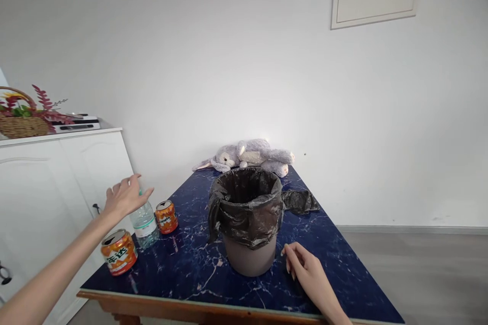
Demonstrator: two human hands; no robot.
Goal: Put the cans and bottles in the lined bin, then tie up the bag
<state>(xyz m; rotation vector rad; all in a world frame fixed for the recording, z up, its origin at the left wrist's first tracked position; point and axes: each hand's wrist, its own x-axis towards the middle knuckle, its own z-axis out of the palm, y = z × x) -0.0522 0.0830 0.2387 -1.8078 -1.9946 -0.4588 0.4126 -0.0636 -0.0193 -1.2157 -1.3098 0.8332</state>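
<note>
My left hand (pixel 124 196) is at the top of a clear plastic bottle (pixel 145 222), its fingers spread around the bottle's neck. Whether it touches the bottle I cannot tell. The bottle stands upright between two orange drink cans (pixel 119 253), the farther can (pixel 166 217) being on its right. Near the middle of the table stands a grey-brown trash bin (pixel 249 256) lined with a black plastic bag (pixel 247 221). Resting on the tabletop just right of the bin, my right hand (pixel 303 268) has its fingers curled in, with nothing visible in them.
A blue marble-patterned table (pixel 190 259) bears everything. Behind the bin lie a plush rabbit (pixel 251 155) and a folded black bag (pixel 301 201). A white cabinet (pixel 72 177) stands on the left, topped by a flower basket (pixel 23 126). A wall (pixel 244 61) closes the back.
</note>
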